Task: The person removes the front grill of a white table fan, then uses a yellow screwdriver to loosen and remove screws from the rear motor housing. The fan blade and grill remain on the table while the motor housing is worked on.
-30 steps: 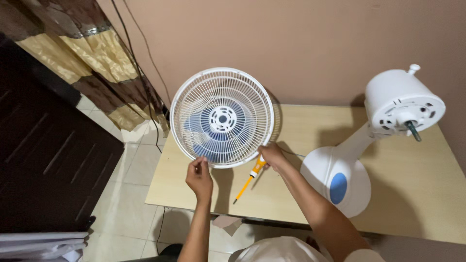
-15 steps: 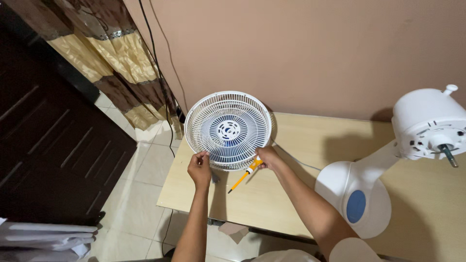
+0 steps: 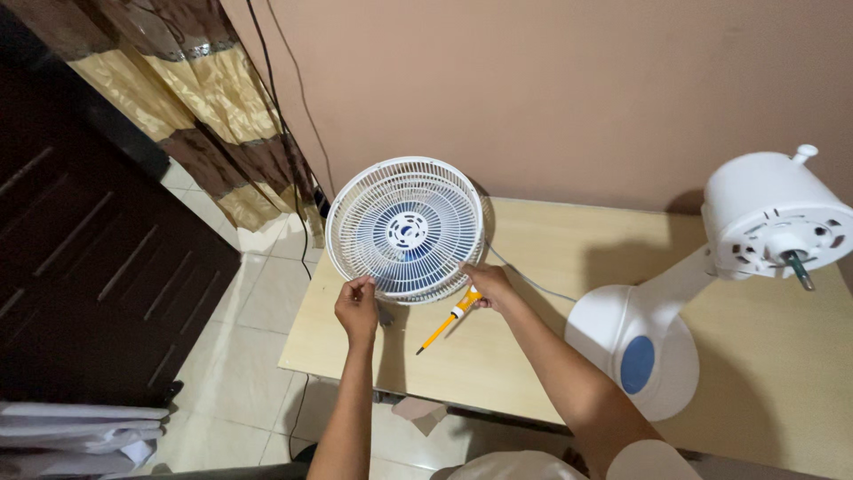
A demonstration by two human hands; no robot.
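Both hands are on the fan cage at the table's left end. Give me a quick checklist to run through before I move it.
1. Left hand gripping the lower left rim of the fan cage: ok.
2. Right hand on the lower right rim: ok.
3. Screwdriver out of the way: not ok, it lies on the table right beside the right hand.
4. Cage halves fastened together: cannot tell.
5. Fan stand upright and apart from the cage: ok.
6. Motor shaft bare: ok.
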